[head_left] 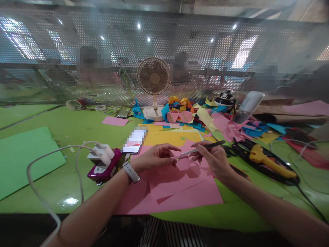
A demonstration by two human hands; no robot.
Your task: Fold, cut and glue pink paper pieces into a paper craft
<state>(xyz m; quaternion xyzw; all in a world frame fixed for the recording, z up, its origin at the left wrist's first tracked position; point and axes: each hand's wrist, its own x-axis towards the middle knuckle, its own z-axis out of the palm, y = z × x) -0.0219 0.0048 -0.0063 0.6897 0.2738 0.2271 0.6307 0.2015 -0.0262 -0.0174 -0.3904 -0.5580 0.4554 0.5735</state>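
Note:
My right hand (214, 159) grips slim tweezers (189, 152) with a dark handle and a bent, silvery tip. The tip points left, with a tiny pale speck at its end. My left hand (156, 159), with a watch (131, 172) on the wrist, hovers left of that tip. Its fingers curve with a gap between thumb and forefinger, and nothing I can make out lies in them. Below both hands are pink paper sheets (190, 199), with small cut flaps and shadows on them. A yellow sheet (154, 137) lies just beyond.
Left of my arm stand a purple power strip (94, 176) with chargers and a lit phone (133, 142). A yellow glue gun (272, 163) rests in a black tray at right. Behind are a fan (154, 77), coloured paper scraps (223, 125) and a green sheet (28, 154).

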